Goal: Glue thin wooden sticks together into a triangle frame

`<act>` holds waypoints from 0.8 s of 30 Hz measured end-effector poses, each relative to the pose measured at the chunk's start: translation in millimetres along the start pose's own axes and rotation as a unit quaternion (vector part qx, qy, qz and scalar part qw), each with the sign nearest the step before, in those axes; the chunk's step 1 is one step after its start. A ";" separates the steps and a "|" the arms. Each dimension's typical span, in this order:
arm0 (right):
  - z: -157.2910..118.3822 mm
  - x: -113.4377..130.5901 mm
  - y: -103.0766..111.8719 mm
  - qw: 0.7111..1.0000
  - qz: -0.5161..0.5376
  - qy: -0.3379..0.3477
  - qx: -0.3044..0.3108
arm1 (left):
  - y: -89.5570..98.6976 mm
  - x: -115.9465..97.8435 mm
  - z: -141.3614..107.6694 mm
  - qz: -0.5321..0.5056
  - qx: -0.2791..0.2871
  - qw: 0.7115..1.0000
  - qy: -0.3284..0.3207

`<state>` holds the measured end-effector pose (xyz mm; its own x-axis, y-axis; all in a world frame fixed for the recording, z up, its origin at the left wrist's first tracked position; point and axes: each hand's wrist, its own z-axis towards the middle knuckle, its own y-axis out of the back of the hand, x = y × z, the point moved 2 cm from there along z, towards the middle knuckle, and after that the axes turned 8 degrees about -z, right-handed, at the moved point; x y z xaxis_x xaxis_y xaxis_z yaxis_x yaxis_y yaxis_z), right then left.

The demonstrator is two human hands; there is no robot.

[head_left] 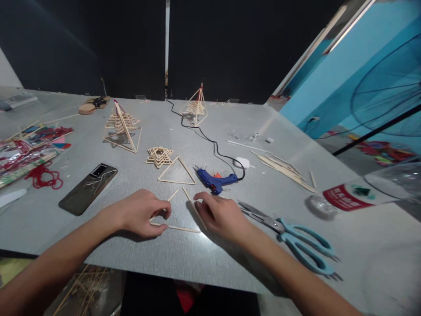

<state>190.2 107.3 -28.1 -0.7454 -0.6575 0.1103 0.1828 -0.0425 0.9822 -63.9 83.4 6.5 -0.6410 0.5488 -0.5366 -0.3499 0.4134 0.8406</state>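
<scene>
Three thin wooden sticks lie on the grey table in a loose triangle with a gap at its top. My left hand (pixel 144 213) is closed at the left corner, thumb and forefinger at the bottom stick (pixel 184 228) and the left stick (pixel 173 195). Curled fingers of my right hand (pixel 221 215) grip the right-hand stick (pixel 194 207); its fingertips are partly hidden. Just beyond the hands lies a joined stick triangle (pixel 179 182), beside a stacked stick star (pixel 159 156). A blue hot glue gun (pixel 217 180) rests past my right hand.
Blue-handled scissors (pixel 296 241) lie right, near a plastic bottle (pixel 348 196) on its side and loose sticks (pixel 284 169). A phone (pixel 88 188) and red string (pixel 44 176) are left. Two stick frames (pixel 122 127) (pixel 196 107) stand farther back. The glue gun's black cord (pixel 210 139) crosses the table.
</scene>
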 end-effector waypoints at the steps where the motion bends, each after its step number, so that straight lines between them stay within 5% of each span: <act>1: -1.1 0.1 1.3 1.000 0.002 -0.017 0.003 | -0.9 0.2 0.2 -0.004 0.002 1.000 -0.005; 11: -6.8 3.7 4.3 0.996 0.017 -0.058 0.061 | -7.9 -2.2 3.6 0.005 0.019 1.000 0.000; 18: -5.6 -1.9 2.4 0.994 0.049 -0.085 0.054 | 5.3 12.9 8.4 0.038 -0.101 0.984 0.138; 24: -5.5 -3.0 -4.3 0.987 0.092 -0.124 0.048 | -0.6 25.0 20.6 0.089 -0.079 0.983 0.136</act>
<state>195.2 105.3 -33.5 -0.8419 -0.4420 0.3096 0.2761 0.1402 0.9509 -65.7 111.9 -8.9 -0.8536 0.3786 -0.3579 -0.3033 0.1976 0.9322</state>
